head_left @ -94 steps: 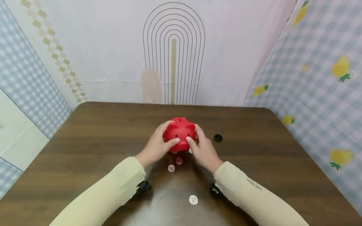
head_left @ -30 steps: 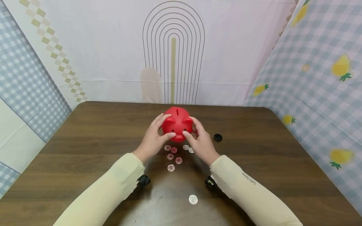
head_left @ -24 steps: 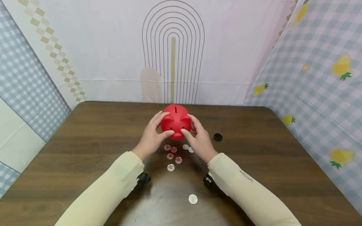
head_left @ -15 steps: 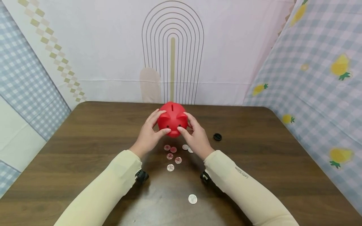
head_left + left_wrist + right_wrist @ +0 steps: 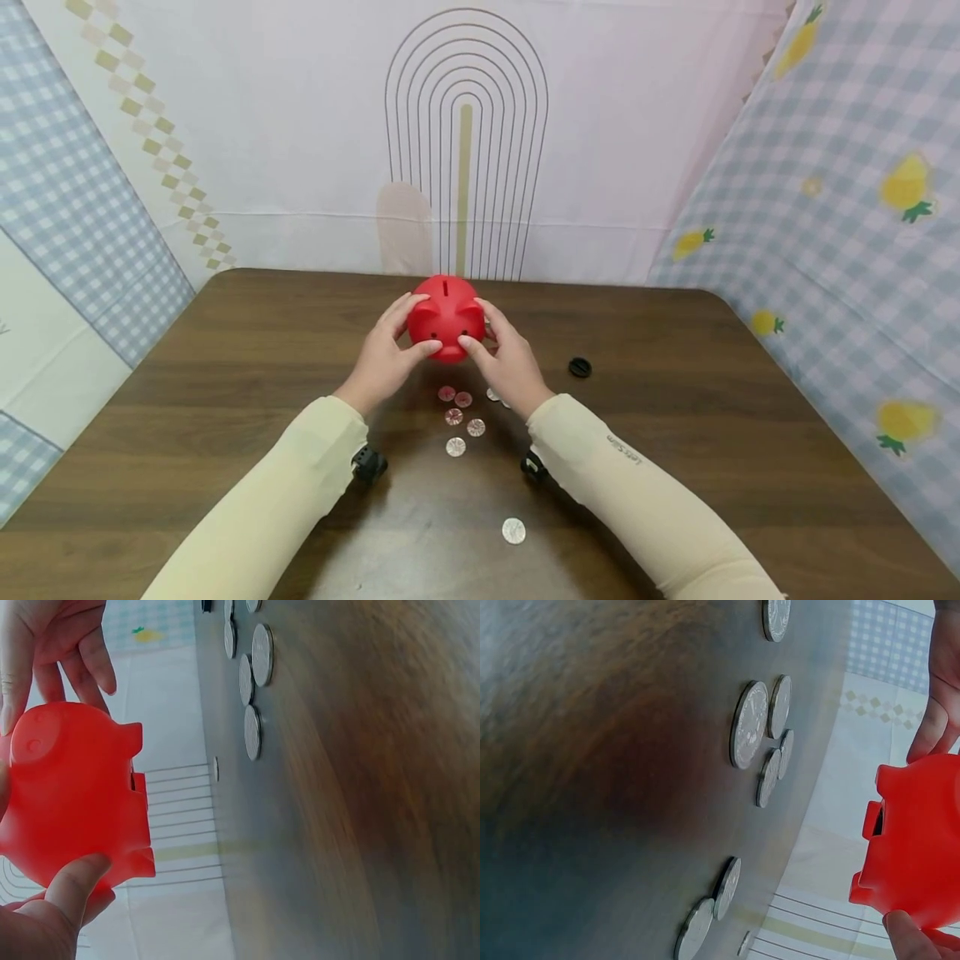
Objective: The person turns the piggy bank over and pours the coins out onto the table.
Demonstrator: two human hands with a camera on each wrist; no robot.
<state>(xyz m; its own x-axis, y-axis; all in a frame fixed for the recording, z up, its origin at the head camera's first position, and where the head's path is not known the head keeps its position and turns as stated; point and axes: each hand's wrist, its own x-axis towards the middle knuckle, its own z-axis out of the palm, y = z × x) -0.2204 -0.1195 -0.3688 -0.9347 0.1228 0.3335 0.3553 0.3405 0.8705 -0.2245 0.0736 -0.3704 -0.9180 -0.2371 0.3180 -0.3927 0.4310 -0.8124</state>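
A red piggy bank (image 5: 446, 321) with a coin slot on top is held between both hands, its snout towards me. The left hand (image 5: 382, 354) grips one side, thumb beside the snout. On the other side the right hand (image 5: 506, 358) grips it in the same way. Both wrist views show a gap between the piggy bank's feet and the tabletop. A dark opening (image 5: 878, 822) shows in its underside in the right wrist view. Several silver coins (image 5: 455, 447) lie on the table below and nearer to me, some partly hidden by the right hand.
A round black plug (image 5: 580, 367) lies on the brown wooden table (image 5: 712, 467), right of the right hand. One coin (image 5: 513, 531) lies apart, close to the front. Patterned cloths (image 5: 300, 167) hang behind and beside the table.
Over the last three seconds both hands have carried the piggy bank away from me and leftwards. Coins it covered before now show on the table. The grip looks the same.
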